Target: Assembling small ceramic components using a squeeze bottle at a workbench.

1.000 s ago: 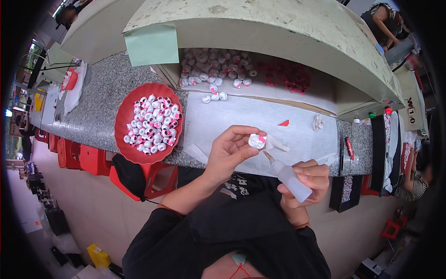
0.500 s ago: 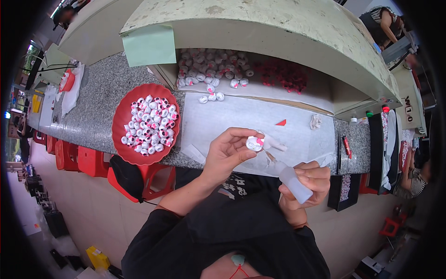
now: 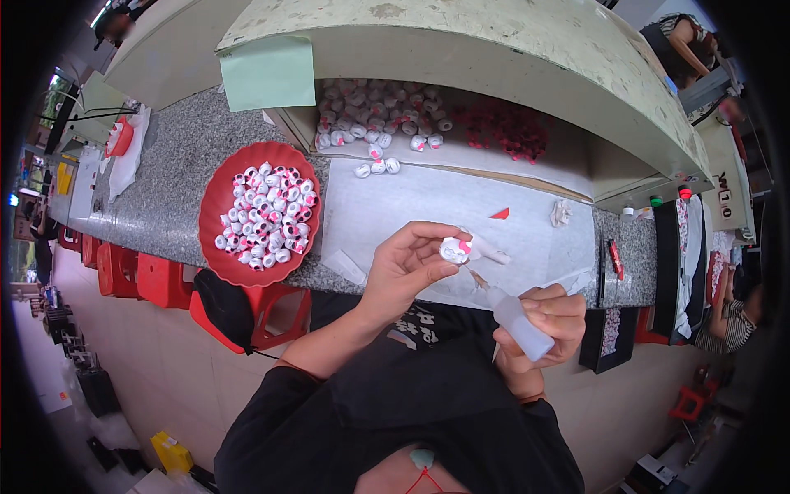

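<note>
Between thumb and fingers, my left hand [image 3: 406, 263] pinches a small white figurine head [image 3: 453, 250] with a pink piece on its side. My right hand [image 3: 550, 323] is wrapped round a translucent white squeeze bottle [image 3: 522, 328], tilted so its narrow nozzle [image 3: 480, 281] points up and left at the head. The nozzle tip is very close to the head; whether it touches, I cannot tell. Beneath both hands lies white paper [image 3: 387, 216] on the grey stone table. At left, a red scalloped bowl [image 3: 216, 189] holds many similar white heads [image 3: 267, 216] with pink and dark parts.
Under the pale shelf [image 3: 510, 58] sit many white heads [image 3: 378, 115] and a heap of pink pieces [image 3: 510, 136]. A red scrap [image 3: 500, 213], crumpled tissue [image 3: 560, 214] and red marker [image 3: 615, 258] lie to the right. Red stools [image 3: 164, 282] stand at left; other people are farther off.
The white head in my left hand has turned a little and shifted slightly right. My right hand and the bottle stay almost in place.
</note>
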`<state>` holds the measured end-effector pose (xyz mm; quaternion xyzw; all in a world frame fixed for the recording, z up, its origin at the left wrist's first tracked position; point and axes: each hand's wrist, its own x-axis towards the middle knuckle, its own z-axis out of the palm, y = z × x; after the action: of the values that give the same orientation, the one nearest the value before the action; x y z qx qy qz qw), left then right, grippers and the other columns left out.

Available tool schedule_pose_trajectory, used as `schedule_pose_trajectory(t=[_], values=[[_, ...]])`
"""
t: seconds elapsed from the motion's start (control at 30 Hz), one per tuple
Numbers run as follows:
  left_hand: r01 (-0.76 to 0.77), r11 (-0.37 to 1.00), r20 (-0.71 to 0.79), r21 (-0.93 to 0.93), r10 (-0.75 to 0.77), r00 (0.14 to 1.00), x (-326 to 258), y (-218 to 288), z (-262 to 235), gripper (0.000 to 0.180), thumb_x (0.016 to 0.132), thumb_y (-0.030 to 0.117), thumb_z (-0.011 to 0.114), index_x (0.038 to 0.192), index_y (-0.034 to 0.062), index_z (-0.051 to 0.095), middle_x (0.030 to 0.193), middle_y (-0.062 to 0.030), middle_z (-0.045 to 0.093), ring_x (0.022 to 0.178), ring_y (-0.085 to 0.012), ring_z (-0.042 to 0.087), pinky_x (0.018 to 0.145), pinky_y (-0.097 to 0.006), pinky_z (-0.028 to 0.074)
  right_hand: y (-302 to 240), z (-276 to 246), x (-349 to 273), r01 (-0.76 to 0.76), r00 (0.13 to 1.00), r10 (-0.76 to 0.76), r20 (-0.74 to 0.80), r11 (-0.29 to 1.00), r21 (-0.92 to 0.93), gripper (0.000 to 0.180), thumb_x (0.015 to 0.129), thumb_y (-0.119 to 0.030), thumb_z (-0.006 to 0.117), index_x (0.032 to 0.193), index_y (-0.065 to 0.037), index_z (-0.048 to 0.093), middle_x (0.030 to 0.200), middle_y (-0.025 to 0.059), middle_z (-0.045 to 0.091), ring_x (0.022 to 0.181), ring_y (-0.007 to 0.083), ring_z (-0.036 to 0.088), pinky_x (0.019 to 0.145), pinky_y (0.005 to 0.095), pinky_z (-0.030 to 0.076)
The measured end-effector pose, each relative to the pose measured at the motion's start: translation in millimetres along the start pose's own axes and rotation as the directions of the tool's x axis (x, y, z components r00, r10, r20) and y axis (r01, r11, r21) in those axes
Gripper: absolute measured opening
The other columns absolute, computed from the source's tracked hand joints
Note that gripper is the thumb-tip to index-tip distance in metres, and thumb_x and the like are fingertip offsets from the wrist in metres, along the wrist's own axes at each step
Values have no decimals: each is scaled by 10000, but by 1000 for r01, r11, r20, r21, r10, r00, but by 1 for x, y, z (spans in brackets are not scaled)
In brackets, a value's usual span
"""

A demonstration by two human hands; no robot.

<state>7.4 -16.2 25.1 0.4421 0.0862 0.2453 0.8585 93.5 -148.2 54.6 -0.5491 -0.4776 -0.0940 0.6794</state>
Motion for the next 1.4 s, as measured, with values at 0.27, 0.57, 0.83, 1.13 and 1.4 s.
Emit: schedule_pose_trajectory(t=[0.27, 0.57, 0.83, 1.13, 1.4], values=[[11, 1000, 3, -6, -11, 1000, 0, -1, 1, 345, 710, -50, 570, 1031, -20, 445, 1015, -146, 519, 953, -171, 509, 830, -283, 415, 1, 3, 0, 6, 997, -2, -74, 998, 55, 363, 565, -122, 737, 806, -54, 475, 734, 46, 426, 572, 126, 440, 515, 221, 414], [7, 1000, 3, -5, -7, 1000, 0, -2, 0, 345, 715, -39, 575, 1032, -18, 442, 1014, -144, 521, 946, -172, 515, 829, -282, 415, 4, -6, 1, -1, 995, -3, 104, 999, 38, 503, 495, -1, 764, 899, -59, 471, 829, 72, 442, 631, 173, 509, 533, 253, 452], [-2, 1000, -24, -7, 2, 1000, 0, -1, 0, 345, 713, -49, 572, 1031, -23, 440, 1020, -149, 515, 948, -173, 514, 832, -279, 420, 3, 0, -1, -5, 1000, 4, -8, 1000, -7, 377, 563, -134, 740, 810, -52, 468, 744, 50, 433, 577, 129, 455, 511, 218, 428], [-71, 993, 24, 93, 69, 997, -3, -2, -1, 349, 706, -71, 568, 1032, -31, 450, 1024, -141, 504, 964, -178, 500, 836, -280, 406, 0, -7, -1, -30, 993, 26, 114, 999, 29, 495, 508, -25, 771, 895, -65, 466, 826, 67, 449, 632, 180, 520, 541, 261, 454], [-126, 961, 69, 246, 113, 991, -4, -2, -2, 334, 704, -82, 563, 1021, -34, 470, 1025, -131, 480, 976, -183, 476, 838, -282, 396, 0, 0, -3, -27, 997, 27, 75, 1000, 0, 436, 526, -76, 767, 852, -62, 478, 783, 61, 454, 608, 162, 502, 533, 243, 444]])
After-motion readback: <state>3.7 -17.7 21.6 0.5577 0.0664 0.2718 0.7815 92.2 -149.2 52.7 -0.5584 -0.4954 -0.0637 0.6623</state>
